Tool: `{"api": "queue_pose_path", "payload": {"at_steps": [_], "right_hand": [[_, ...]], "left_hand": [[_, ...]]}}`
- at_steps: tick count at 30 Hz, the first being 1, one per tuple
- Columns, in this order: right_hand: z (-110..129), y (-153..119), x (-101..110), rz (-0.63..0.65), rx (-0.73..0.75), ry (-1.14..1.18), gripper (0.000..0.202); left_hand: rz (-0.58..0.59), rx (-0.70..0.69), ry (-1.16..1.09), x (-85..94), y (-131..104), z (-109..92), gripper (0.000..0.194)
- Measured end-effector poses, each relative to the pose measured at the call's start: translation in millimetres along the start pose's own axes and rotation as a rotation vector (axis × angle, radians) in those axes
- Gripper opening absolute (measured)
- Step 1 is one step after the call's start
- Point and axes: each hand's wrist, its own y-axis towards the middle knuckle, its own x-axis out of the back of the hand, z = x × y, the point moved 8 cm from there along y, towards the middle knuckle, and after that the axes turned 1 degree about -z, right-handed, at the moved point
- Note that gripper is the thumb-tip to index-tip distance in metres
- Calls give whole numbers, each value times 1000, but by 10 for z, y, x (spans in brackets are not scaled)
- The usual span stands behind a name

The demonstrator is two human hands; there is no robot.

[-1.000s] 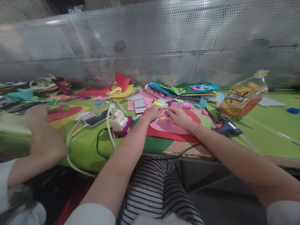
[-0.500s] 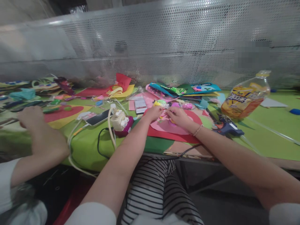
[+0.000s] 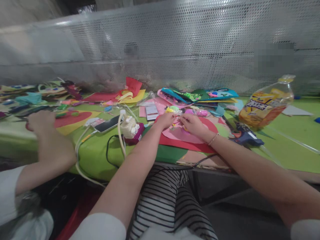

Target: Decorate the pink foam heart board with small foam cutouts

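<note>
My left hand (image 3: 166, 121) and my right hand (image 3: 192, 124) meet fingertip to fingertip above a pink paper shape (image 3: 175, 134). Both have their fingers pinched together, on something too small to make out. Beneath the pink shape lies a red sheet (image 3: 182, 145), with small yellow and purple bits partly hidden by my hands. Just beyond my fingers are a bright pink piece (image 3: 201, 113) and a pale green one (image 3: 174, 108).
A glue gun (image 3: 247, 137) and a tilted bottle of orange liquid (image 3: 266, 103) stand to the right. Leftward are a power adapter (image 3: 129, 128) with cables, a phone (image 3: 108, 124) and another person's hand (image 3: 42, 120). Felt pieces (image 3: 200, 95) lie behind.
The whole view has shifted slightly, so things appear a little farther right. My hands stay together over the pink shape with little visible change.
</note>
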Motion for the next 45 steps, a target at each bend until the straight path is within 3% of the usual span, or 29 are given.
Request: {"api": "queue_pose_path", "payload": {"at_steps": [28,45], "right_hand": [[43,7,6,-7,54,-18,24],[-36,17,50,-44,-57,66,20]], "left_hand": [[8,6,-29,30,-23,-36,27],[-9,-39,-37,43,-7,-60,31]]}}
